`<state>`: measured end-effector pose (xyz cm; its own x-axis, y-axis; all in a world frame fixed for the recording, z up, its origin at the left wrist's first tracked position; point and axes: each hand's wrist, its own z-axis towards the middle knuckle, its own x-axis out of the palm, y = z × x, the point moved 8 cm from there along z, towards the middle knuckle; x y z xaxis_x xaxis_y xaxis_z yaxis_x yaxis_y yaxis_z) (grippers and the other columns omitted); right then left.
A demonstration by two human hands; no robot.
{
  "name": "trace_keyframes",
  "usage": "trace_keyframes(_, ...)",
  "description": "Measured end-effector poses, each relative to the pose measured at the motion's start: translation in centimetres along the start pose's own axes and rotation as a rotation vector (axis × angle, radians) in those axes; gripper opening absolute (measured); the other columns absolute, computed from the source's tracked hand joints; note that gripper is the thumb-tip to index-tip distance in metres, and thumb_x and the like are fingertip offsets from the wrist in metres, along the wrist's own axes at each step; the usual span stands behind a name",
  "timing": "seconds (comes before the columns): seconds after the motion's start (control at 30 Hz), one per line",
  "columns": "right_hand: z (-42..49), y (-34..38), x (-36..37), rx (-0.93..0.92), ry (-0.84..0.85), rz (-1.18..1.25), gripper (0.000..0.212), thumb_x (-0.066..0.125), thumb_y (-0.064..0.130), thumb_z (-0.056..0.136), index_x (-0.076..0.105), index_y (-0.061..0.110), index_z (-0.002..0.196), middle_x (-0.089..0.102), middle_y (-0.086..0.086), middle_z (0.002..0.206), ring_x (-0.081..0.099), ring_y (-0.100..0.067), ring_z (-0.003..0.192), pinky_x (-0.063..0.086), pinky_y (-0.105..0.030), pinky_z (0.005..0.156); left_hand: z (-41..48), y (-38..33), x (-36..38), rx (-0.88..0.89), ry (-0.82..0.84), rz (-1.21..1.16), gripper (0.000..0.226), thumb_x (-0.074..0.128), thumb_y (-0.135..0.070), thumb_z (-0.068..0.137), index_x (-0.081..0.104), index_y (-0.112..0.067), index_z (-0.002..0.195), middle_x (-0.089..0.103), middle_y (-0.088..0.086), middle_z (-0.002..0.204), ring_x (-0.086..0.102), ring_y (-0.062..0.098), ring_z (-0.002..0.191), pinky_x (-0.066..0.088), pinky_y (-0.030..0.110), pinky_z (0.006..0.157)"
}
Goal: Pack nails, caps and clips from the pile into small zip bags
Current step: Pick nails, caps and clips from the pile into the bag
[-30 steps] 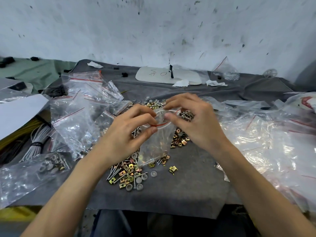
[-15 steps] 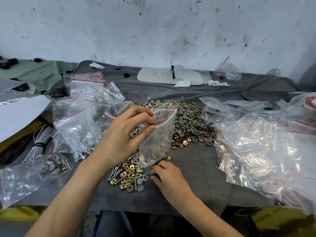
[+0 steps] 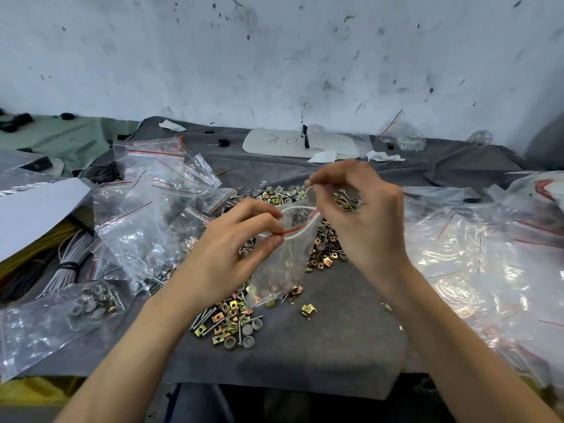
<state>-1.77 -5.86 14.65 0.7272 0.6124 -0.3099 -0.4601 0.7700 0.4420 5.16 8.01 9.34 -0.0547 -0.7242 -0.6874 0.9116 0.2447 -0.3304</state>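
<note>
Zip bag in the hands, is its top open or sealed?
Open: the zip bag has its red-striped rim gaping between left hand and right hand.

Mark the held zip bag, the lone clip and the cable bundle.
zip bag (image 3: 283, 264): head view, clear body below red strip.
lone clip (image 3: 308, 310): head view, brass body.
cable bundle (image 3: 69, 265): head view, black tie.

Zip bag (image 3: 283, 264): clear thin plastic film, glossy, creased, red seal stripe. Clips (image 3: 227, 315): stamped metal, yellowish plated, shiny. Nails (image 3: 203, 319): bare grey metal, dull sheen. Caps (image 3: 248, 341): grey, matt, look like plastic. Tabletop cloth (image 3: 335, 355): dark grey, matt, felt-like nap. Spare bags (image 3: 146, 215): same glossy film, crinkled. Wire bundle (image 3: 65, 264): smooth white insulation. Wall (image 3: 274, 56): white paint, rough, scuffed. Paper sheet (image 3: 33, 209): matt white.
</note>
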Motion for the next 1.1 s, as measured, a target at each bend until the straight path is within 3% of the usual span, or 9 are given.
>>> trace_keyframes(0.1, -0.2, -1.1, 1.8, 0.033, 0.133, -0.068, 0.022, 0.07, 0.001, 0.082, 0.069, 0.004, 0.104, 0.067, 0.004, 0.095, 0.067, -0.013, 0.091, 0.051, -0.021, 0.087, 0.1, 0.0, 0.0, -0.002, 0.01, -0.005, 0.028, 0.052, -0.031, 0.094, 0.069, -0.008, 0.094, 0.062, 0.001, 0.112, 0.06, 0.011, 0.102, 0.045, 0.02, 0.088)
trace_keyframes(0.2, -0.8, -1.3, 1.0, 0.005, 0.037, -0.07, 0.029, 0.067, -0.001, 0.084, 0.065, 0.003, 0.113, 0.062, 0.01, 0.102, 0.066, -0.021, 0.1, 0.05, -0.029, 0.092, -0.1, 0.1, -0.3, -0.016, 0.006, -0.004, 0.028, 0.052, -0.031, 0.093, 0.069, -0.01, 0.093, 0.063, 0.001, 0.112, 0.061, 0.013, 0.101, 0.047, 0.024, 0.087)
trace_keyframes(0.37, -4.5, -1.1, 0.1, -0.006, -0.21, 0.013, 0.011, 0.056, 0.0, 0.088, 0.066, 0.0, 0.093, 0.066, -0.006, 0.081, 0.063, -0.015, 0.073, 0.051, -0.024, 0.065, -0.1, 0.5, -0.3, -0.052, -0.004, 0.009, 0.02, 0.06, -0.026, 0.093, 0.07, -0.008, 0.093, 0.063, 0.003, 0.11, 0.062, 0.015, 0.1, 0.044, 0.017, 0.088)
trace_keyframes(0.47, -9.9, -1.3, 5.4, 0.028, 0.157, 0.025, 0.011, 0.057, 0.006, 0.085, 0.067, 0.003, 0.087, 0.066, -0.003, 0.08, 0.056, -0.003, 0.073, 0.047, -0.013, 0.069, 0.1, 0.7, -0.5, -0.066, -0.07, 0.026, 0.015, 0.061, -0.017, 0.091, 0.069, -0.005, 0.092, 0.064, 0.006, 0.107, 0.062, 0.015, 0.097, 0.043, 0.015, 0.088)
trace_keyframes(0.57, -16.4, -3.9, 11.2, 0.199, 0.609, -0.061, 0.02, 0.061, 0.017, 0.089, 0.069, 0.008, 0.104, 0.065, -0.005, 0.102, 0.058, -0.018, 0.098, 0.047, -0.029, 0.087, 0.3, 0.7, -0.9, -0.062, -0.133, 0.049, 0.014, 0.062, -0.016, 0.091, 0.069, -0.004, 0.094, 0.064, 0.008, 0.108, 0.062, 0.016, 0.097, 0.045, 0.018, 0.087)
trace_keyframes(0.63, -18.2, -4.7, 12.7, 0.224, 0.68, -0.093, 0.025, 0.06, 0.021, 0.09, 0.067, 0.007, 0.109, 0.061, -0.007, 0.11, 0.054, -0.025, 0.106, 0.044, -0.034, 0.091, 0.4, 0.7, -1.1, -0.06, -0.157, 0.05, 0.016, 0.062, -0.018, 0.092, 0.069, -0.004, 0.094, 0.064, 0.007, 0.108, 0.06, 0.012, 0.096, 0.043, 0.014, 0.086)
trace_keyframes(0.77, -18.1, -4.5, 13.3, 0.187, 0.654, -0.126, 0.015, 0.06, 0.01, 0.087, 0.067, 0.003, 0.098, 0.062, -0.011, 0.1, 0.059, -0.03, 0.095, 0.049, -0.037, 0.079, 0.4, 0.6, -1.2, -0.048, -0.168, 0.051, 0.018, 0.061, -0.021, 0.093, 0.068, -0.004, 0.093, 0.064, 0.006, 0.108, 0.059, 0.01, 0.096, 0.041, 0.01, 0.086)
trace_keyframes(0.9, -16.6, -3.6, 11.9, 0.089, 0.544, -0.168, 0.012, 0.07, 0.003, 0.077, 0.071, 0.005, 0.09, 0.066, -0.008, 0.082, 0.065, -0.026, 0.074, 0.054, -0.031, 0.059, 0.3, 0.5, -0.9, -0.036, -0.153, 0.041, 0.021, 0.059, -0.022, 0.093, 0.069, -0.003, 0.094, 0.064, 0.008, 0.108, 0.062, 0.017, 0.097, 0.047, 0.023, 0.086)
trace_keyframes(1.1, -7.9, -0.6, 3.4, -0.002, -0.005, 0.007, 0.006, 0.066, 0.006, 0.081, 0.068, 0.004, 0.086, 0.065, 0.0, 0.083, 0.059, -0.008, 0.072, 0.046, -0.009, 0.072, 0.3, 0.2, -0.6, -0.018, -0.113, 0.005, 0.026, 0.054, -0.025, 0.094, 0.069, -0.004, 0.094, 0.064, 0.007, 0.108, 0.059, 0.012, 0.1, 0.041, 0.012, 0.09)
